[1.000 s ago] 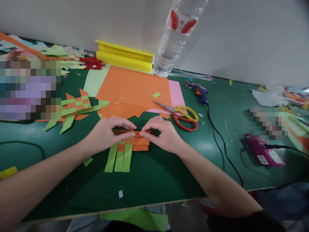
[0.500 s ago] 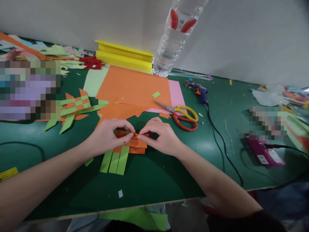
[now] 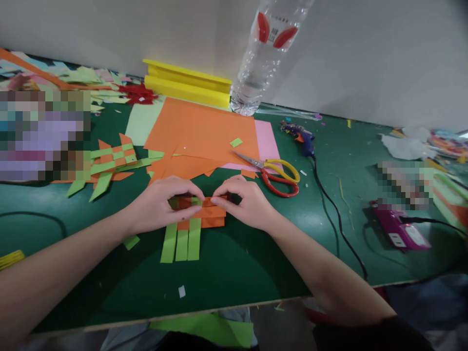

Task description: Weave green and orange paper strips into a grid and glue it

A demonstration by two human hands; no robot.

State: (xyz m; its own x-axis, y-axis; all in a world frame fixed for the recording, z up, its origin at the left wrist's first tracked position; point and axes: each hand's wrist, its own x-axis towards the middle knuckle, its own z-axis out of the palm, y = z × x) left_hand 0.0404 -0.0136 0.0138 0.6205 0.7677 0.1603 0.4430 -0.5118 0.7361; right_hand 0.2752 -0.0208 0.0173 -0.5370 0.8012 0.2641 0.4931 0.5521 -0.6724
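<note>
In the head view, woven paper strips, orange ones crossing green ones, lie near the table's front. Three green ends point toward me and orange ends stick out to the right. My left hand is closed over the weave's left upper part, thumb and fingertips pinching its top edge. My right hand pinches an orange strip at the upper right. Fingers hide part of the weave. Further left rests another woven piece of green and orange strips, with angled tips.
Scissors lie beyond my right hand, beside orange paper. A glue gun with a black cord is further right, near a purple power box. A clear bottle and folded yellow paper stand at the wall.
The weave has shifted slightly right and turned a little, its green ends now pointing straighter toward me. My fingertips have moved slightly apart, both hands still at the strips.
</note>
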